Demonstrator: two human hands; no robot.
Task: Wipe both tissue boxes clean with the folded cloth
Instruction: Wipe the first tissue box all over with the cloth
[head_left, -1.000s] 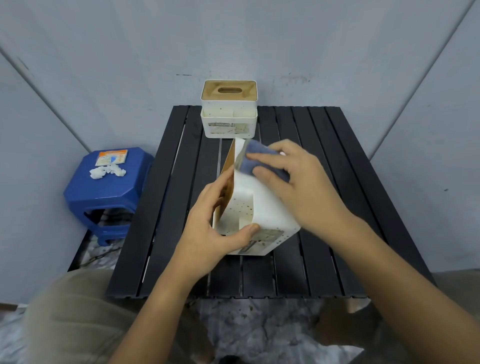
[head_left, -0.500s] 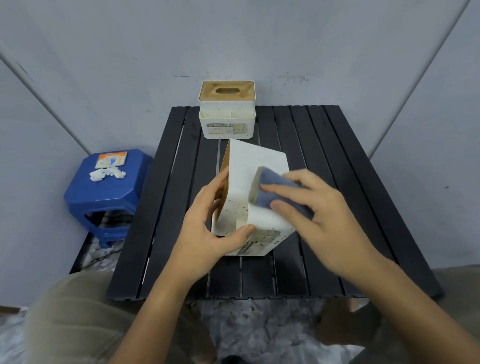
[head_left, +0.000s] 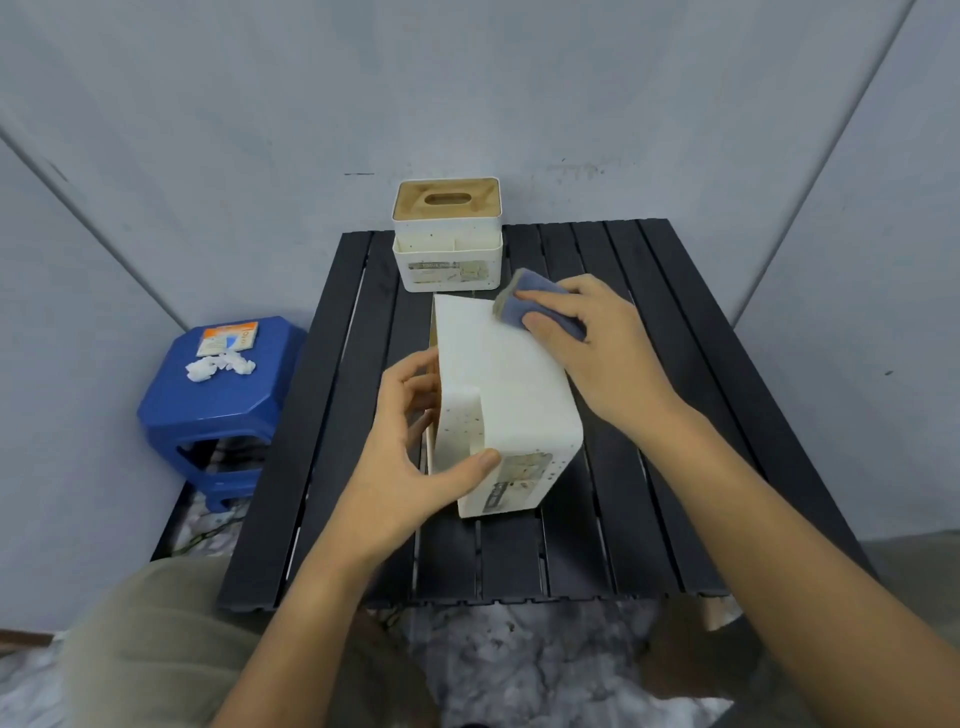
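Note:
A white speckled tissue box (head_left: 511, 395) lies tipped on its side in the middle of the black slatted table (head_left: 649, 467). My left hand (head_left: 415, 447) grips its near left corner, thumb on the front face and fingers on the wooden lid side. My right hand (head_left: 597, 343) holds a folded blue cloth (head_left: 535, 301) and presses it on the box's far upper edge. A second white tissue box (head_left: 448, 244) with a wooden slotted lid stands upright at the table's far edge, just beyond the cloth.
A blue plastic stool (head_left: 218, 395) stands left of the table, with a small packet (head_left: 228, 338) and crumpled white tissue (head_left: 218, 366) on its seat. Grey walls close in behind and on both sides. My knees sit below the table's near edge.
My right hand drew the cloth down the box's upper face toward me, then slid it back up to the far edge. My left hand has kept its grip.

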